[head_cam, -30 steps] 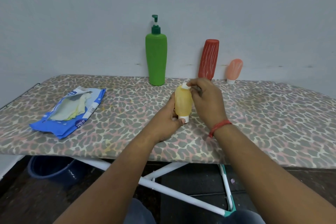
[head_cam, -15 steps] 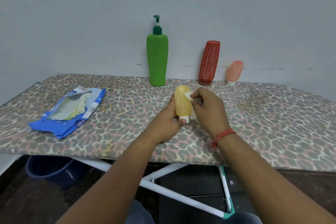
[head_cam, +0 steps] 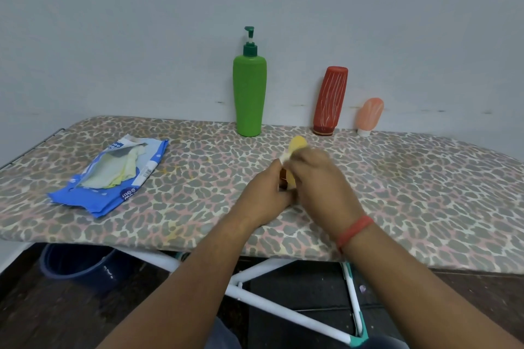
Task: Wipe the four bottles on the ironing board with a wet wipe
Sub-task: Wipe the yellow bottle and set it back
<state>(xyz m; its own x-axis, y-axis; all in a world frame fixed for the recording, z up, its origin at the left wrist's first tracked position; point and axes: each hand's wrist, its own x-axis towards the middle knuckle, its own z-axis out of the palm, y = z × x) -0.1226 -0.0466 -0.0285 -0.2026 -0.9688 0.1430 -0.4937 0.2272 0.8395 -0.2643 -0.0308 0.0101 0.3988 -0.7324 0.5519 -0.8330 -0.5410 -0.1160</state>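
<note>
My left hand (head_cam: 265, 193) grips a small yellow bottle (head_cam: 297, 143) standing cap-down on the ironing board (head_cam: 425, 193). My right hand (head_cam: 320, 178) holds a small white wet wipe (head_cam: 284, 158) against the bottle's side and hides most of the bottle. Only the yellow top shows above my fingers. A tall green pump bottle (head_cam: 249, 93), a red striped bottle (head_cam: 330, 100) and a small peach bottle (head_cam: 368, 115) stand along the wall at the back of the board.
A blue wet wipe pack (head_cam: 110, 176) lies opened on the board's left part. A dark blue bucket (head_cam: 79, 263) sits on the floor under the left end, beside the white board legs (head_cam: 283, 312). The wall stands right behind the bottles.
My right hand has moved down from the bottle's top along its side with the wipe, and now covers most of the bottle. The left hand keeps its hold.
</note>
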